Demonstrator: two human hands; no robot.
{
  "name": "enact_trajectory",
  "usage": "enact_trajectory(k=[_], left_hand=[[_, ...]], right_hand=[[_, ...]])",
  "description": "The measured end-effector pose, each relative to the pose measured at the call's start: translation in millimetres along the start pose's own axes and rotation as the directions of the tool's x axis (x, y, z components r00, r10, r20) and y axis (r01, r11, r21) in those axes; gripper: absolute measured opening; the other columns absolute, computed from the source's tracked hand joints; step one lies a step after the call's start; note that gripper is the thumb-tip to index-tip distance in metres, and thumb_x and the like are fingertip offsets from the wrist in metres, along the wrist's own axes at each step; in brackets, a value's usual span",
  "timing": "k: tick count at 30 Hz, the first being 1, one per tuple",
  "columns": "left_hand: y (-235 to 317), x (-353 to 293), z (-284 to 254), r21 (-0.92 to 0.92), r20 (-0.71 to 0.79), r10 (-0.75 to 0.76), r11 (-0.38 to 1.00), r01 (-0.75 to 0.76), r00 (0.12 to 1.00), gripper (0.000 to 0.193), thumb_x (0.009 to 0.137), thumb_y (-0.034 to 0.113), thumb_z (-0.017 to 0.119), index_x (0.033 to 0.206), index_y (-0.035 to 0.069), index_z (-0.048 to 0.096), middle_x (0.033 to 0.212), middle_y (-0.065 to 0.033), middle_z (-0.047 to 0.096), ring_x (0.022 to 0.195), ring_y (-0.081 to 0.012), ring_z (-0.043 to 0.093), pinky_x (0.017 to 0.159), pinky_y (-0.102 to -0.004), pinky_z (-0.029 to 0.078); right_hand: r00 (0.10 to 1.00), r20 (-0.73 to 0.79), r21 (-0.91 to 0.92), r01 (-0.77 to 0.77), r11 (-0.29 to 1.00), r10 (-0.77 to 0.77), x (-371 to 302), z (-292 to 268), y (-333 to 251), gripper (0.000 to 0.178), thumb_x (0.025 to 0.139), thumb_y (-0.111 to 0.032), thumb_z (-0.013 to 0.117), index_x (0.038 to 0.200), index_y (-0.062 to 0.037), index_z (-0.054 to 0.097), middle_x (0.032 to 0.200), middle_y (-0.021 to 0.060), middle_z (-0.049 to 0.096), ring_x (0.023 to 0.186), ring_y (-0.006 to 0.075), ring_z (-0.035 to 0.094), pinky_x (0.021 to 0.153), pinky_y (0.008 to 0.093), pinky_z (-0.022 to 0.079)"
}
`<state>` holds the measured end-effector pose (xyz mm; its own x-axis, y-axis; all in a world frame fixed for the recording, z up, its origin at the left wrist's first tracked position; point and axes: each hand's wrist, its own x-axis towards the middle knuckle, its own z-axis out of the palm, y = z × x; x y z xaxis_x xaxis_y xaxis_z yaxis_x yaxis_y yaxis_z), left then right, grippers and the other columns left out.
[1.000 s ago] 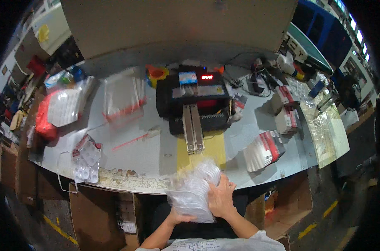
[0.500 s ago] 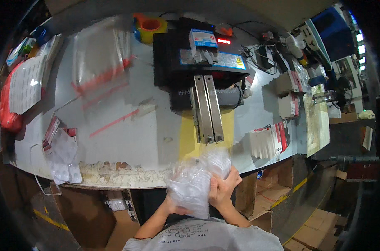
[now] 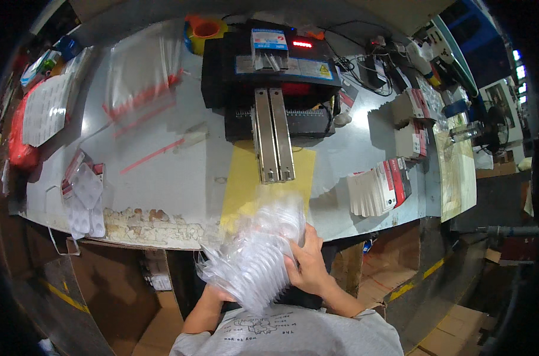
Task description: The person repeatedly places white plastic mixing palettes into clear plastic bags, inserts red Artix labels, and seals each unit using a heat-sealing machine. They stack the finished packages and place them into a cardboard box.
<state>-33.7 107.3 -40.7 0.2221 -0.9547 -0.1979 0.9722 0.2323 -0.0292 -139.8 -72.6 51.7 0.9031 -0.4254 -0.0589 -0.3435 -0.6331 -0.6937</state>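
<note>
A thick bundle of nested clear plastic blister trays point(image 3: 249, 270) is held at the table's front edge, close to my body. From the right, my right hand point(image 3: 308, 261) grips the bundle, its thumb and fingers pressed against the side. My left hand point(image 3: 220, 295) supports the lower left end, most of its fingers hidden by the plastic. The far end of the bundle lies over a yellow sheet point(image 3: 302, 169), just short of two metal rails point(image 3: 273, 136) that stick out from a black machine point(image 3: 219, 74).
Flat packaging cards point(image 3: 373, 193) lie fanned on the right, with stacked cartons point(image 3: 409, 139) behind. Loose blister trays point(image 3: 86, 193) rest at the left front. Clear plastic bags point(image 3: 142, 65) with red edges lie at the back left. Open cardboard boxes point(image 3: 394, 261) stand below the table.
The bundle has tilted and spread, its lower end now fanned toward the left. Both hands have shifted with it, and the whole view has moved slightly.
</note>
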Motion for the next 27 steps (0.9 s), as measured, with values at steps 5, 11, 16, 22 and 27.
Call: enact_trajectory(k=[5, 11, 16, 22, 27], left_hand=[[-9.8, -16.4, 0.9, 0.730, 0.145, 0.203, 0.638, -0.243, 0.968, 0.107, 0.061, 0.038, 0.079, 0.143, 0.003, 0.020, 0.142, -0.0134, 0.035, 0.128, -0.0293, 0.038, 0.107, -0.0430, 0.029], [-39.6, -30.9, -5.8, 0.785, -0.006, 0.360, 0.580, -0.219, 0.933, 0.107, 0.053, 0.019, 0.076, 0.142, 0.003, 0.019, 0.140, -0.0170, 0.035, 0.128, -0.0336, 0.037, 0.107, -0.0469, 0.030], [-25.2, -19.8, 29.9, 0.477, -0.078, 0.418, 0.813, -0.334, 0.905, 0.100, 0.050, 0.017, 0.076, 0.137, 0.001, 0.030, 0.132, -0.0148, 0.044, 0.121, -0.0312, 0.044, 0.103, -0.0446, 0.037], [16.3, 20.0, 55.7, 0.820, -0.320, 0.393, 0.570, 0.045, 0.862, 0.092, 0.057, 0.026, 0.080, 0.134, 0.000, 0.035, 0.124, -0.0165, 0.047, 0.113, -0.0298, 0.050, 0.096, -0.0382, 0.040], [14.9, 34.6, 53.0, 0.954, -0.166, 0.597, -0.104, 0.281, 0.785, 0.101, 0.059, 0.026, 0.082, 0.139, -0.001, 0.027, 0.127, -0.0178, 0.041, 0.118, -0.0265, 0.043, 0.101, -0.0362, 0.034]], right_hand=[[0.962, -0.271, -0.102, -0.065, 0.993, 0.035, -9.2, 16.3, -0.8, 0.049, 0.077, -0.015, 0.063, 0.126, -0.0147, 0.055, 0.118, 0.0232, 0.041, 0.107, 0.0352, 0.040, 0.089, 0.0405, 0.027], [0.914, -0.404, -0.215, -0.116, 0.970, 0.020, -19.9, 25.8, 0.3, 0.053, 0.079, -0.013, 0.061, 0.130, -0.0100, 0.049, 0.117, 0.0248, 0.041, 0.102, 0.0354, 0.040, 0.088, 0.0406, 0.028], [0.862, -0.487, 0.087, -0.112, 0.990, 0.141, -19.1, -8.3, 13.5, 0.055, 0.081, -0.010, 0.056, 0.135, -0.0060, 0.042, 0.123, 0.0289, 0.037, 0.112, 0.0435, 0.037, 0.097, 0.0474, 0.028], [0.979, 0.104, 0.610, -0.201, 0.766, 0.174, -6.7, -30.4, 70.7, 0.064, 0.093, -0.017, 0.046, 0.144, 0.0028, 0.014, 0.145, 0.0222, 0.025, 0.133, 0.0279, 0.027, 0.109, 0.0345, 0.020], [0.987, 0.069, 0.503, -0.157, 0.850, 0.142, 1.8, -14.0, 86.3, 0.074, 0.093, -0.020, 0.047, 0.142, 0.0082, 0.000, 0.147, 0.0270, 0.014, 0.138, 0.0298, 0.016, 0.111, 0.0357, 0.013]])
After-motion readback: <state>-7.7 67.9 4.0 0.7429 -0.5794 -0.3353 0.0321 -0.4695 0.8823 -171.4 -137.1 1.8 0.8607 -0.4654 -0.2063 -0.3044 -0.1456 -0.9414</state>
